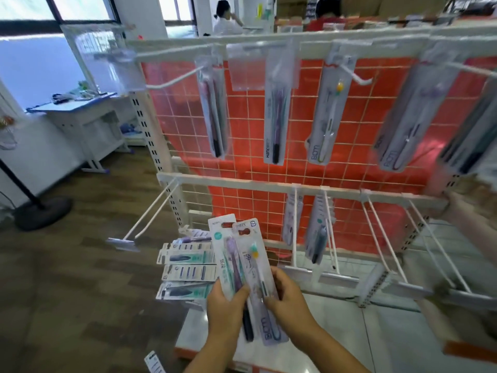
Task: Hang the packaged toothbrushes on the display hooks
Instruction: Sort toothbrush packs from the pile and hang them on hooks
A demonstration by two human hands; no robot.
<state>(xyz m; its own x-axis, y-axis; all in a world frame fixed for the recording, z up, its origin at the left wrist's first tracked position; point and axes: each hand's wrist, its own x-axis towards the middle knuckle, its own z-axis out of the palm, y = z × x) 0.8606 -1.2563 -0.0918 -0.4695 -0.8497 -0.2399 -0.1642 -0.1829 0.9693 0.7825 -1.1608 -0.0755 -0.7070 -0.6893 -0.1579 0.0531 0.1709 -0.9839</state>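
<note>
Wood floor (80,278) and a desk (80,111) off to the left, nothing fancy. The rack (242,181) stood dead ahead, with several packs hanging on its top row. On the lower row an empty hook (153,216) stuck out up-left of the hands, with more bare ones further right. A stack of packs (188,265) lay just behind the hands.

Left hand (226,305) gripped the purple-brush pack (228,254) and right hand (287,297) pinched the white-brush pack (255,267). Both packs stood upright, hang holes on top, lower than the hooks. I'd guess the left hand was closer to that empty hook.
</note>
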